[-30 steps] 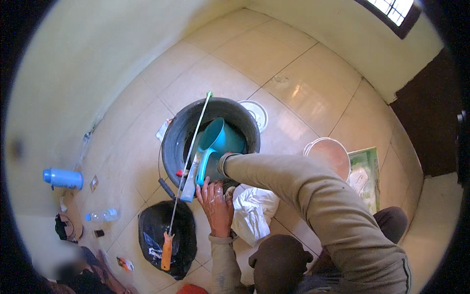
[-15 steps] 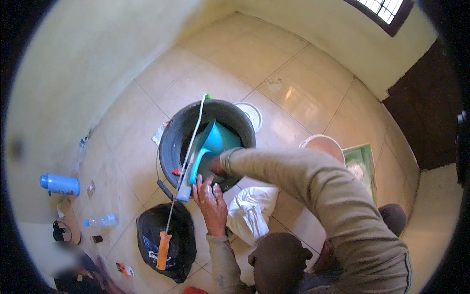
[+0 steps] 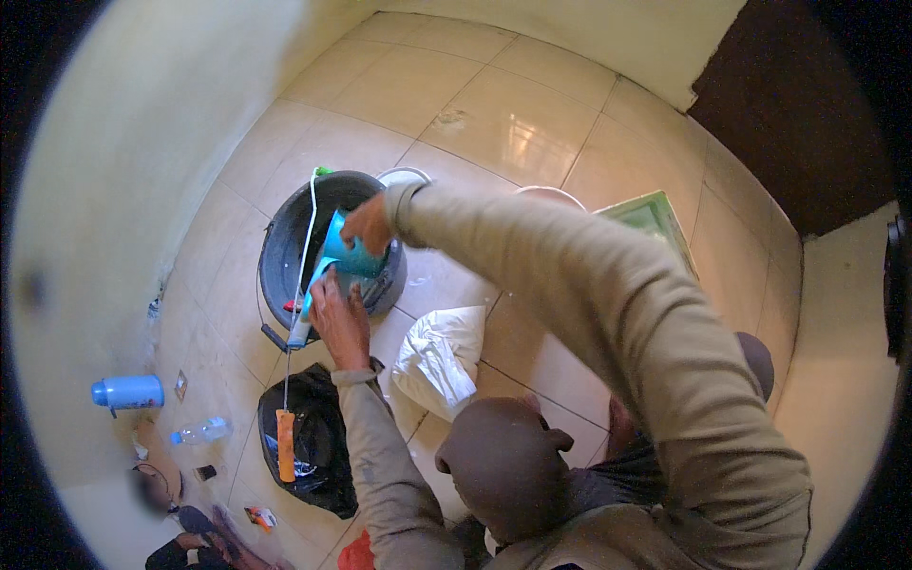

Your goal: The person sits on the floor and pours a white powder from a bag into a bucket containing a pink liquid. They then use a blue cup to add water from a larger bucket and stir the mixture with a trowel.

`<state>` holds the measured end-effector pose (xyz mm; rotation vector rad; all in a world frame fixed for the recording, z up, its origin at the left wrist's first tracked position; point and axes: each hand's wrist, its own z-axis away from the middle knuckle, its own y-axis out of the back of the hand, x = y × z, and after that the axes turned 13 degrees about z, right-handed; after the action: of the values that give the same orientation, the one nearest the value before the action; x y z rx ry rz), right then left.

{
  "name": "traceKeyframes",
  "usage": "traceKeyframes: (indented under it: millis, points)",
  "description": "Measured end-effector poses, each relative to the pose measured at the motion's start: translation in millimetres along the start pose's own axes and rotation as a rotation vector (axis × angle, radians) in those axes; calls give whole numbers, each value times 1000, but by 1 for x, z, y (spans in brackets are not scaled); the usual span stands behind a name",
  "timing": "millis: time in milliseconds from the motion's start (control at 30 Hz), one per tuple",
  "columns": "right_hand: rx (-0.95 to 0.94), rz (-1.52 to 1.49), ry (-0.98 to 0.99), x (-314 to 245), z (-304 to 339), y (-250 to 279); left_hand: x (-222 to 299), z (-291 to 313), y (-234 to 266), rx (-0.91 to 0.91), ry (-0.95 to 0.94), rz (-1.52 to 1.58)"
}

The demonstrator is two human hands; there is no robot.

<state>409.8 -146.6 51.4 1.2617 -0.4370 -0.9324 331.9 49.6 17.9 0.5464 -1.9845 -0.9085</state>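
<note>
A teal dipper (image 3: 359, 258) is tilted over the mouth of a large dark bucket (image 3: 271, 261). My left hand (image 3: 340, 318) is closed around the dipper's handle. My right hand (image 3: 369, 226) reaches across from the right and grips the dipper's far side, its fingers bent over the cup; some fingertips are hidden. Across the left part of the bucket lies a long-rodded tool with an orange handle (image 3: 285, 446); its rod is pale and its far end rests near the bucket's rim. Beside my left hand a light-blue flat piece (image 3: 298, 332) shows at the bucket's near edge.
A black plastic bag (image 3: 323, 427) lies under the orange handle, and a white sack (image 3: 439, 361) right of my left forearm. A green tray (image 3: 655, 223) stands at right. A blue flask (image 3: 128, 391) and clear bottle (image 3: 201, 431) lie at left, near another person (image 3: 204, 537).
My right hand has come up from inside the bucket onto the dipper's far side. My left hand stays at the handle. The whole view has shifted, so the bucket appears further left.
</note>
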Motion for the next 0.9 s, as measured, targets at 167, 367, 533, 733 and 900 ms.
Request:
traceKeyframes:
  millis: [167, 367, 533, 733, 900]
  points:
    - [162, -690, -135, 10, 150, 34, 71, -24, -17, -165, -197, 194]
    - [256, -734, -400, -1, 313, 7, 113, -43, -97, -654, -237, 239]
    - [327, -628, -566, 9, 394, -80, 113, -58, -139, -779, -168, 151]
    - [268, -610, -744, 4, 458, -157, 54, -92, -92, -367, -95, -141]
    - [315, -540, -813, 4, 494, -177, -35, -118, -5, -369, -181, -112]
